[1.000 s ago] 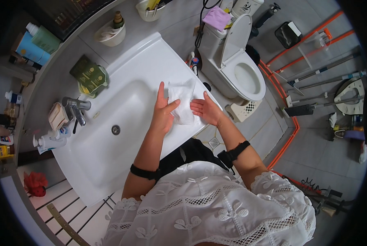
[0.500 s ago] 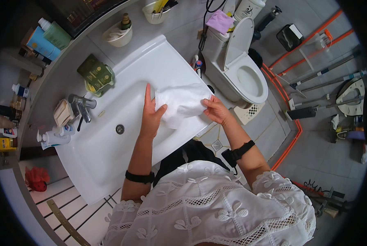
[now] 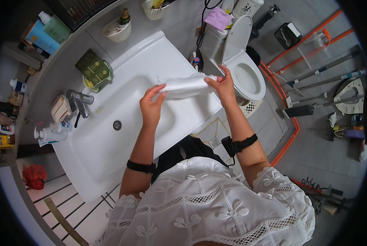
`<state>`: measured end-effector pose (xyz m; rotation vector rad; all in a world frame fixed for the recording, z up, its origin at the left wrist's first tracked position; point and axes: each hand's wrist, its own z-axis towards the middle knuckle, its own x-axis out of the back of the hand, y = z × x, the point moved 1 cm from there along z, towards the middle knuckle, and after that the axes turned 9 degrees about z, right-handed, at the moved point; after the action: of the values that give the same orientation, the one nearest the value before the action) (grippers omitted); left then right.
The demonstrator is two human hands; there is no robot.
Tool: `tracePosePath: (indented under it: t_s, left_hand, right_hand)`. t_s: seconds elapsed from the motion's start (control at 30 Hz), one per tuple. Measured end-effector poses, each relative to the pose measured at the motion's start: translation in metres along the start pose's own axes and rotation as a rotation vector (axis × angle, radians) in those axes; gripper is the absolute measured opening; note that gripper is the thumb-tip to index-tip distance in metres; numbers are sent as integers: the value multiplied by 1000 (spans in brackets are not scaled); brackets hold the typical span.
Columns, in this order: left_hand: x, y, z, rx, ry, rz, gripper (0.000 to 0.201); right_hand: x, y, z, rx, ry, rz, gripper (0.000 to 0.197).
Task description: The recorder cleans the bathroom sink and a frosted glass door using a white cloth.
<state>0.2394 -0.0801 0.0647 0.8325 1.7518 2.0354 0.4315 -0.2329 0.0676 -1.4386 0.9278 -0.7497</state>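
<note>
Between my hands, above the right part of the white washbasin (image 3: 109, 164), a thin white face towel (image 3: 186, 86) is stretched into a narrow band. It looks soft and slightly wrinkled, with a loose wisp at its left end. My left hand (image 3: 151, 107) pinches the left end between thumb and fingers. At the other end, my right hand (image 3: 225, 88) grips the towel with the thumb across its near side. Part of the right fingers is hidden behind the cloth.
A chrome faucet (image 3: 81, 100) stands on the basin's left rim beside pump bottles (image 3: 52, 133). A green soft pack (image 3: 93, 67) rests on the back rim. Right of the basin is a toilet (image 3: 249, 80) with its lid raised. Wall baskets (image 3: 118, 32) hang behind.
The towel has gone from a broad, hanging sheet to a narrow folded band. Both hands have risen a little, the right one more, and my left index finger has come down onto the towel.
</note>
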Motion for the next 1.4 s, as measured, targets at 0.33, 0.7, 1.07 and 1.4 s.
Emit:
tracePosePath:
  t_s: [0.33, 0.7, 1.07, 1.4]
  left_hand:
    - [-13, -126, -61, 59, -333, 461, 42]
    - [-35, -80, -48, 83, -91, 383, 39]
    - [-42, -72, -37, -211, -189, 451, 39]
    - [-48, -90, -41, -210, -248, 754, 49]
  right_hand:
    - [55, 100, -56, -35, -184, -760, 49]
    - [34, 110, -39, 54, 19, -702, 45]
    - [43, 93, -53, 362, -52, -382, 28]
    - [49, 114, -65, 364, -6, -843, 36]
